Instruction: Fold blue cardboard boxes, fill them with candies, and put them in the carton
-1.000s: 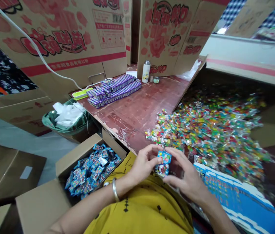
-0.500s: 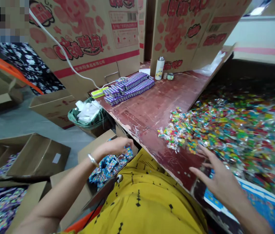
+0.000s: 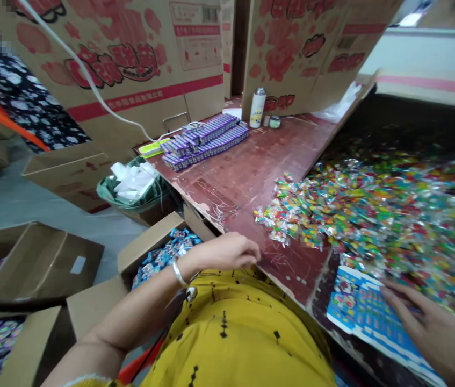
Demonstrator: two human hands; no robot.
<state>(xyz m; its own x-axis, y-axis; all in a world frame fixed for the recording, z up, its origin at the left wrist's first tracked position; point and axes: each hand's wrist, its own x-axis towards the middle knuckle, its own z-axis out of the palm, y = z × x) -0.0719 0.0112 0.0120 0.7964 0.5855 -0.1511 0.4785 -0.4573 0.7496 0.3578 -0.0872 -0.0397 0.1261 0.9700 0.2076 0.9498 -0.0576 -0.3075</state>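
My left hand [image 3: 231,251] hangs over the near edge of the table [image 3: 251,172], fingers curled loosely inward, knuckles up; I cannot tell whether anything is tucked under them. A bangle [image 3: 179,272] sits on that wrist. Just below and left of it stands an open box [image 3: 146,250] filled with small blue packs [image 3: 166,252].

My right hand [image 3: 432,328] lies flat with fingers spread on a stack of blue printed sheets [image 3: 368,314] at the table's near right corner; the fingertips [image 3: 388,293] press on the top sheet, and nothing is pinched. Just beyond the sheets a wide heap of bright wrapped candies [image 3: 372,215] spreads across the table's right side, its near edge touching the stack.

Farther back on the table lie rows of purple boxes [image 3: 205,141], and behind them a white bottle [image 3: 257,107] stands upright near big printed cartons [image 3: 138,59]. Left of the table a green-lined bin [image 3: 130,188] holds white scraps. On the floor at left sits another carton [image 3: 37,263].
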